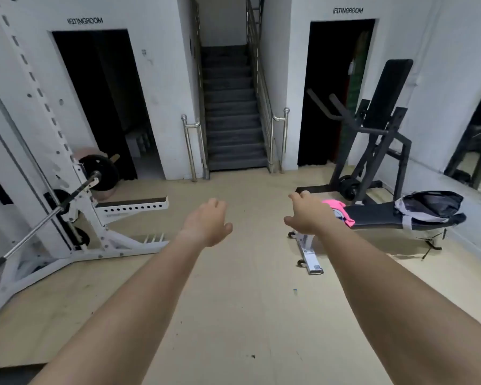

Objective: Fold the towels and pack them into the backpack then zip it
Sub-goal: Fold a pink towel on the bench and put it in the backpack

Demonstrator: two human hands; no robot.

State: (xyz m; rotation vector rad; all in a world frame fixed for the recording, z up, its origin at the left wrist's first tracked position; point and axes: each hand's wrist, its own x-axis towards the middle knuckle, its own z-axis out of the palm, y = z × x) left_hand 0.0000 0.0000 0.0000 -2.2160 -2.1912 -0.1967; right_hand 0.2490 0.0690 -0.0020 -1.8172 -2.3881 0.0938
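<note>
The job looks not started. The left hand (207, 227) and right hand (307, 213) are loose and hold nothing. A towel (342, 211) lies bunched on the table (372, 218), the backpack (431, 207) at the other end

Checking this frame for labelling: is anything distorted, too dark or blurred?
Head view: the wide-angle lens bows the rack at left; the left doorway and right doorway are mostly black inside; the pink towel and backpack on the bench look soft but recognisable; no glare.
</note>
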